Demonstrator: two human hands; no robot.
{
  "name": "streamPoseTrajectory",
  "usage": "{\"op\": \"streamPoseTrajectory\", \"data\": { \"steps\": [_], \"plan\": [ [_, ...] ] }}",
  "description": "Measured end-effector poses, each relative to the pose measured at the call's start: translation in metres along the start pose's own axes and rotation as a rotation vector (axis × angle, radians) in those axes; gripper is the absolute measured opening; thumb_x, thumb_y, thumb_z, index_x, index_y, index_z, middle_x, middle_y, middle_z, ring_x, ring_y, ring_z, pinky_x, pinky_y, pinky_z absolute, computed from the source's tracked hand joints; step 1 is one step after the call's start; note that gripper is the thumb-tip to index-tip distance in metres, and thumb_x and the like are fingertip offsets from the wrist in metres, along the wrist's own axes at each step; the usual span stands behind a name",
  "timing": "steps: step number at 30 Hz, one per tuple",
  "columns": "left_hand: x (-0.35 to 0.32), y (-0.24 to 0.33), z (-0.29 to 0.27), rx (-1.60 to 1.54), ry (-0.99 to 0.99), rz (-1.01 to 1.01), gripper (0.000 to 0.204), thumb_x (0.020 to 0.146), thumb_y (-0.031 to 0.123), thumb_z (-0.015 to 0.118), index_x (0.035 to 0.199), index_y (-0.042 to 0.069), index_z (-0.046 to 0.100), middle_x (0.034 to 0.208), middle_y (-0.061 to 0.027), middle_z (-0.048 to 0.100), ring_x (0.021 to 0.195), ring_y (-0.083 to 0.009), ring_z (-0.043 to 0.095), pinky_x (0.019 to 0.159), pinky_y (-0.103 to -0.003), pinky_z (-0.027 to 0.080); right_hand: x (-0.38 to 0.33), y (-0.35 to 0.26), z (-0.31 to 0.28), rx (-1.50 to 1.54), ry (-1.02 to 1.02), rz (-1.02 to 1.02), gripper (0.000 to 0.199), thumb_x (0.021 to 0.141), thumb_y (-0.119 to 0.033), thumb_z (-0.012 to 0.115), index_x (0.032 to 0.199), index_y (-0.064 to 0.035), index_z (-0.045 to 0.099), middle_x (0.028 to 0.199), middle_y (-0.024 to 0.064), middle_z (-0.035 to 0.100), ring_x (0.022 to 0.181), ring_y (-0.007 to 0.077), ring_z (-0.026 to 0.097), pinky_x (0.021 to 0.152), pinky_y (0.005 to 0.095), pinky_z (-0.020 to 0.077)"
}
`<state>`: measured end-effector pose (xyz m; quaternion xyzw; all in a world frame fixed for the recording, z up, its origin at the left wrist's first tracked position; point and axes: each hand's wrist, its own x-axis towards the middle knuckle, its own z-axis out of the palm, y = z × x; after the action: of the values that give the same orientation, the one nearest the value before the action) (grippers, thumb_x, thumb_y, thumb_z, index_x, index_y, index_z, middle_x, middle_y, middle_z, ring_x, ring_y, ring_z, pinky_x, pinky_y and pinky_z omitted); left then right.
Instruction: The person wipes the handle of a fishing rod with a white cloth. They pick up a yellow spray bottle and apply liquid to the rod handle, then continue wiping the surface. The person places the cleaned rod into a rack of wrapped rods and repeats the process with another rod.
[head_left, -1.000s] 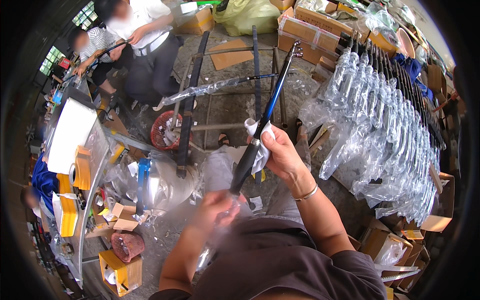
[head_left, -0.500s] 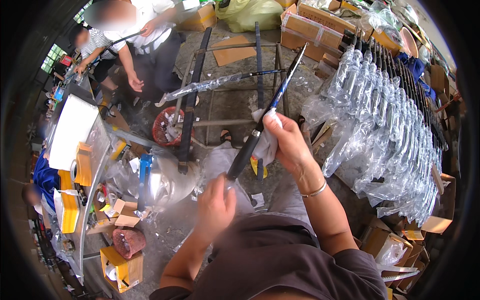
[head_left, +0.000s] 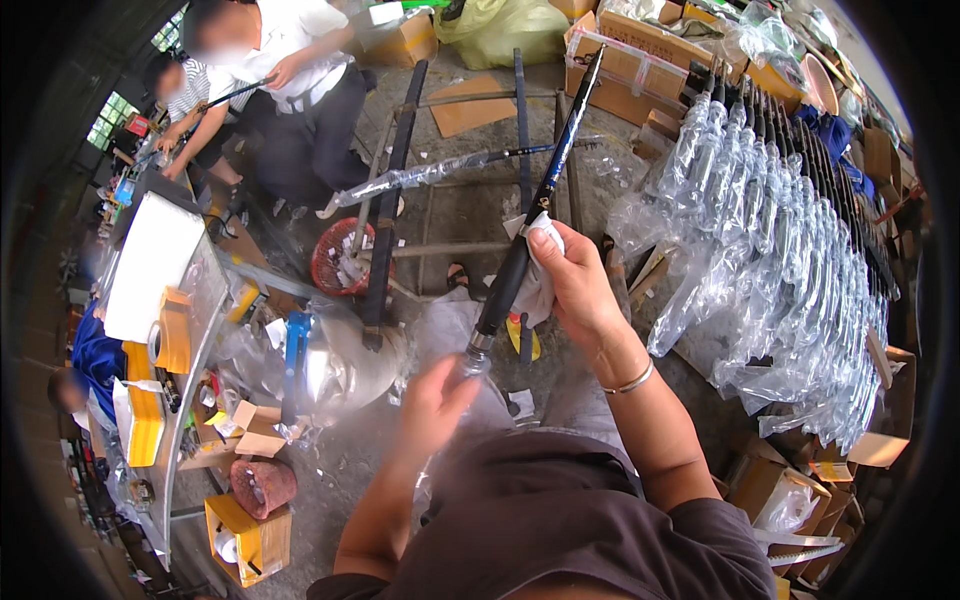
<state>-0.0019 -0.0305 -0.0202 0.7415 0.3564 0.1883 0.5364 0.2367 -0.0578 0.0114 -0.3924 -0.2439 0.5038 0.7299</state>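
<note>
rod (head_left: 543, 196): tilted, before rack (head_left: 385, 250), tip toward its right side.
right hand (head_left: 573, 275): closed on rod through white cloth (head_left: 537, 290).
left hand (head_left: 435, 402): at rod's lower end, blurred; grip cannot be told.
bagged rod (head_left: 410, 177): across rack.
basket (head_left: 322, 265): red, at rack's left.
bagged rods (head_left: 770, 260): right of rack.

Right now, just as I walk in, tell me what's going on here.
The person's right hand holds a white cloth against a slim dark rod; the left hand, blurred, is at the rod's lower end. Ahead, a plastic-sleeved rod lies across a metal frame. More sleeved rods are lined up on the right. At upper left, a person in a white shirt holds another rod.
</note>
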Motion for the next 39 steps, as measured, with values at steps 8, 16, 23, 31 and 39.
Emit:
{"op": "streamPoseTrajectory", "data": {
  "steps": [8, 16, 23, 31, 39],
  "plan": [
    [0.015, -0.016, -0.006, -0.602, -0.129, -0.120, 0.034, 0.101, 0.025, 0.054, 0.121, -0.002, 0.055, 0.082, -0.0046, 0.057, 0.067, -0.0100, 0.053, 0.059, -0.023, 0.043, 0.000, 0.032, 0.010, 0.114, -0.113, 0.024, 0.035, 0.099, -0.027, 0.059, 0.119, 0.0021, 0.058, 0.101, 0.0029, 0.066, 0.088, 0.0084, 0.060, 0.080, 0.0261, 0.0495],
    [0.021, -0.028, -0.002, -0.680, -0.141, -0.054, 0.034, 0.101, 0.025, 0.051, 0.121, -0.003, 0.055, 0.081, -0.0053, 0.056, 0.066, -0.0110, 0.051, 0.059, -0.024, 0.043, 0.003, 0.028, 0.016, 0.071, -0.107, 0.012, 0.031, 0.099, -0.023, 0.059, 0.118, 0.0021, 0.059, 0.102, 0.0024, 0.065, 0.091, 0.0077, 0.058, 0.082, 0.0254, 0.0479],
    [0.021, -0.025, 0.005, -0.548, -0.068, -0.023, 0.026, 0.101, 0.017, 0.050, 0.117, -0.002, 0.058, 0.082, -0.0020, 0.056, 0.067, -0.0087, 0.050, 0.060, -0.023, 0.042, 0.006, 0.025, 0.013, 0.050, -0.073, -0.038, 0.027, 0.098, -0.020, 0.060, 0.117, 0.0000, 0.060, 0.101, 0.0008, 0.065, 0.090, 0.0068, 0.057, 0.082, 0.0240, 0.0468],
    [0.019, -0.017, 0.009, -0.435, -0.048, 0.022, 0.027, 0.100, 0.021, 0.054, 0.113, -0.002, 0.058, 0.080, -0.0010, 0.056, 0.065, -0.0070, 0.049, 0.058, -0.022, 0.041, 0.003, 0.014, 0.005, 0.080, -0.070, -0.065, 0.028, 0.096, -0.023, 0.063, 0.113, -0.0004, 0.061, 0.097, -0.0002, 0.065, 0.087, 0.0060, 0.057, 0.079, 0.0232, 0.0469],
    [0.015, -0.017, 0.013, -0.370, -0.037, 0.025, 0.030, 0.100, 0.025, 0.056, 0.114, -0.002, 0.059, 0.077, -0.0028, 0.058, 0.062, -0.0077, 0.051, 0.055, -0.022, 0.042, 0.001, 0.010, 0.004, 0.142, -0.044, -0.062, 0.027, 0.096, -0.023, 0.063, 0.112, -0.0007, 0.062, 0.095, 0.0003, 0.066, 0.084, 0.0067, 0.059, 0.077, 0.0236, 0.0484]
  ]
}}
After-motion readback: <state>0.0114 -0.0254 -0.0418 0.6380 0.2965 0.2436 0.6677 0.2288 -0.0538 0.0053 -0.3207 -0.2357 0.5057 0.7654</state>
